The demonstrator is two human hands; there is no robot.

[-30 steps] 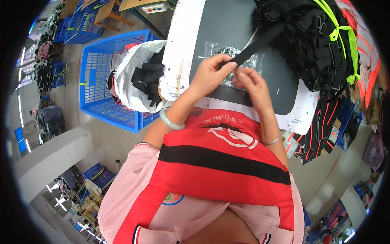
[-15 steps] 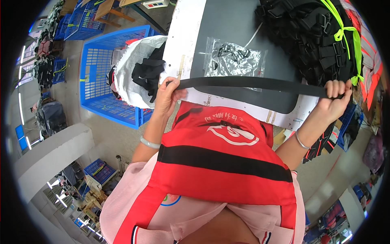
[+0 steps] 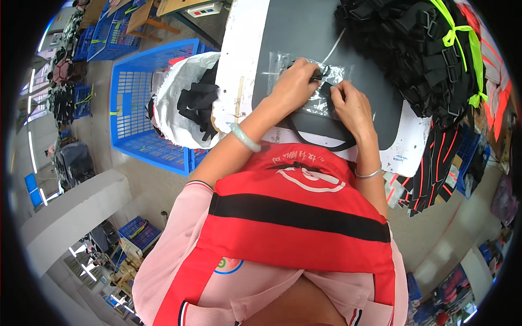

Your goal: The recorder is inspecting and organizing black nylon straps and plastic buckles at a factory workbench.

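Note:
Both my hands are close together over a clear plastic bag point(image 3: 311, 108) on the dark grey work surface point(image 3: 283, 32). My left hand point(image 3: 293, 84) is closed, with a small black piece point(image 3: 316, 75) at its fingertips; its exact kind is too small to tell. My right hand point(image 3: 352, 106) pinches a black webbing strap point(image 3: 325, 90) near its end, just beside the left fingertips. The strap's slack hangs in a loop towards me, over the table's near edge. Part of the bag is hidden under my hands.
A large heap of black straps with buckles point(image 3: 413, 65), tied with neon yellow ribbon point(image 3: 459, 37), lies at the right. To the left, a blue crate point(image 3: 122, 103) holds a white sack point(image 3: 166, 111) of black strips. Red-edged black strips point(image 3: 435, 163) hang at right.
My hands have come from wide apart, with the strap stretched between them, to close together above the bag. The strap now sags in a loop, and a small black piece shows in my left fingers.

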